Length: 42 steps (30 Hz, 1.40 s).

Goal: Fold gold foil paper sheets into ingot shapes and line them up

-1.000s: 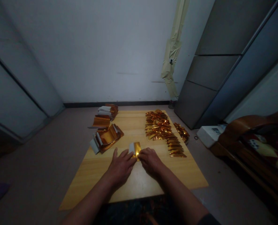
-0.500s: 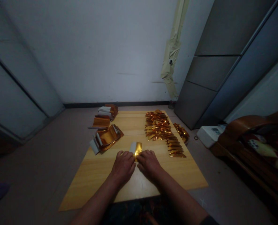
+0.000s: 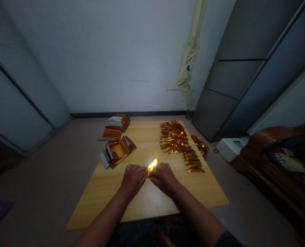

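A small sheet of gold foil paper (image 3: 152,165), shiny gold with a pale back, is pinched between my two hands over the middle of the wooden board. My left hand (image 3: 133,177) grips its left side with closed fingers. On its right side, the fingers of my right hand (image 3: 164,176) are closed too. Both hands' fingertips partly cover the sheet. To the left lies a curled stack of gold foil paper (image 3: 120,150). Folded gold foil pieces (image 3: 173,135) lie in overlapping rows to the right.
The wooden board (image 3: 101,199) is low, close to the floor. Another stack of foil paper (image 3: 118,122) sits at its far left corner. Beyond its right edge are more folded pieces (image 3: 200,144), a white box (image 3: 229,149) and a wooden seat (image 3: 260,144). A grey refrigerator (image 3: 226,82) stands behind.
The sheet has tilted between my hands and now reflects a bright glare, with less of its pale part showing. Both hands keep their hold in nearly the same place.
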Each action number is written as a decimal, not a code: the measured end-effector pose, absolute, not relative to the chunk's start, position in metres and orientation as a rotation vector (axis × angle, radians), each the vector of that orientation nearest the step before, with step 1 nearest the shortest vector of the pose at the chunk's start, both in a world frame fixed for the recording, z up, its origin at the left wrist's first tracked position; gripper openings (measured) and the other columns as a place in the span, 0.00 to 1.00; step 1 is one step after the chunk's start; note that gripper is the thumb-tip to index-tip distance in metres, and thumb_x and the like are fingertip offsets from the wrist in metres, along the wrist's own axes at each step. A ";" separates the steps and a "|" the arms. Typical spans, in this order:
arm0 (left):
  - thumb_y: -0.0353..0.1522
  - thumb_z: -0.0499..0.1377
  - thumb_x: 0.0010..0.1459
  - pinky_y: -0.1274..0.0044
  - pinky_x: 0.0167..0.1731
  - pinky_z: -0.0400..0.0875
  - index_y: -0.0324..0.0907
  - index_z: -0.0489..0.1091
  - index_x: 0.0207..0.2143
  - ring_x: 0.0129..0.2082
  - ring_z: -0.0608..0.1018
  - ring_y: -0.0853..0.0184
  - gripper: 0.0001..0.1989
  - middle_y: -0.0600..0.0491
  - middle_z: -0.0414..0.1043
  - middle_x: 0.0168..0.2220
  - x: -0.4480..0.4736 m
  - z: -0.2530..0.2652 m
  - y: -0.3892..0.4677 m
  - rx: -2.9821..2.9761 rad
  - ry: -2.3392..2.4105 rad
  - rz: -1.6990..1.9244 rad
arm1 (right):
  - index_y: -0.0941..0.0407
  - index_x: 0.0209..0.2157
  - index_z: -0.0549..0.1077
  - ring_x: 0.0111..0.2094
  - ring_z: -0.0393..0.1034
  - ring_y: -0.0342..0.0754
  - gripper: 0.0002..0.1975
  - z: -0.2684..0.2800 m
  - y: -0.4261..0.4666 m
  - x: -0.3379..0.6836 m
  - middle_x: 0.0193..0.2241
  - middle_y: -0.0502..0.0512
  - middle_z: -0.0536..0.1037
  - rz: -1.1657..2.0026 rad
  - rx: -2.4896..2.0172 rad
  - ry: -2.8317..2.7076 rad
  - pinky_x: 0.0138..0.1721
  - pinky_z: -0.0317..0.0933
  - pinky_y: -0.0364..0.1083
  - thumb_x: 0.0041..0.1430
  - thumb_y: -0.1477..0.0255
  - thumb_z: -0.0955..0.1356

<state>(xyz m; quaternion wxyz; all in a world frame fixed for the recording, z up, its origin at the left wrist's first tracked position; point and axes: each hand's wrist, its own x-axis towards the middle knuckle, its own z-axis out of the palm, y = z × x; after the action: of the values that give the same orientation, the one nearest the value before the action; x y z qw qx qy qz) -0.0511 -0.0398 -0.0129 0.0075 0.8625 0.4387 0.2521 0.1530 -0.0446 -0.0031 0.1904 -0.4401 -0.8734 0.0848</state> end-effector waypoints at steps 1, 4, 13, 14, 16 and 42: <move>0.34 0.55 0.64 0.66 0.46 0.57 0.50 0.75 0.43 0.42 0.75 0.64 0.10 0.54 0.79 0.44 -0.051 -0.014 -0.040 2.698 1.371 0.797 | 0.51 0.37 0.75 0.42 0.61 0.47 0.05 -0.003 -0.045 0.153 0.38 0.50 0.74 0.238 -1.226 -2.443 0.42 0.47 0.47 0.63 0.68 0.67; 0.34 0.55 0.63 0.66 0.46 0.57 0.50 0.75 0.42 0.42 0.75 0.64 0.10 0.53 0.79 0.43 -0.051 -0.015 -0.039 2.687 1.375 0.801 | 0.50 0.38 0.76 0.42 0.62 0.46 0.05 -0.004 -0.043 0.153 0.39 0.49 0.74 0.247 -1.194 -2.438 0.42 0.47 0.47 0.63 0.66 0.68; 0.33 0.57 0.60 0.63 0.49 0.56 0.49 0.73 0.44 0.44 0.75 0.62 0.10 0.53 0.78 0.44 -0.052 -0.009 -0.045 2.632 1.347 0.783 | 0.50 0.36 0.77 0.40 0.63 0.47 0.04 -0.008 -0.036 0.150 0.35 0.50 0.76 0.190 -1.216 -2.466 0.40 0.46 0.47 0.62 0.67 0.69; 0.32 0.57 0.60 0.63 0.49 0.56 0.49 0.73 0.44 0.43 0.75 0.62 0.10 0.53 0.78 0.43 -0.052 -0.009 -0.045 2.620 1.354 0.783 | 0.50 0.35 0.77 0.40 0.63 0.47 0.04 -0.008 -0.036 0.150 0.35 0.50 0.76 0.187 -1.220 -2.466 0.40 0.46 0.47 0.62 0.68 0.69; 0.31 0.56 0.60 0.64 0.49 0.57 0.48 0.72 0.44 0.42 0.75 0.62 0.11 0.52 0.78 0.41 -0.052 -0.008 -0.045 2.598 1.374 0.774 | 0.51 0.34 0.77 0.40 0.62 0.47 0.05 -0.008 -0.036 0.149 0.35 0.50 0.76 0.187 -1.228 -2.462 0.40 0.46 0.47 0.63 0.68 0.69; 0.28 0.53 0.59 0.62 0.50 0.59 0.46 0.73 0.43 0.47 0.74 0.61 0.13 0.49 0.77 0.47 -0.060 -0.011 -0.048 2.609 1.262 0.773 | 0.56 0.37 0.73 0.42 0.62 0.50 0.07 -0.010 -0.022 0.128 0.37 0.56 0.73 0.146 -1.429 -2.376 0.40 0.50 0.47 0.65 0.71 0.64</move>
<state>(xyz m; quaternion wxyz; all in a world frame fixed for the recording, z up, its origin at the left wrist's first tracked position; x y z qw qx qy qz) -0.0597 -0.0477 -0.0110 0.0708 0.8676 0.4197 0.2571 0.1276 -0.0224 -0.0098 0.1817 -0.5062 -0.8415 0.0516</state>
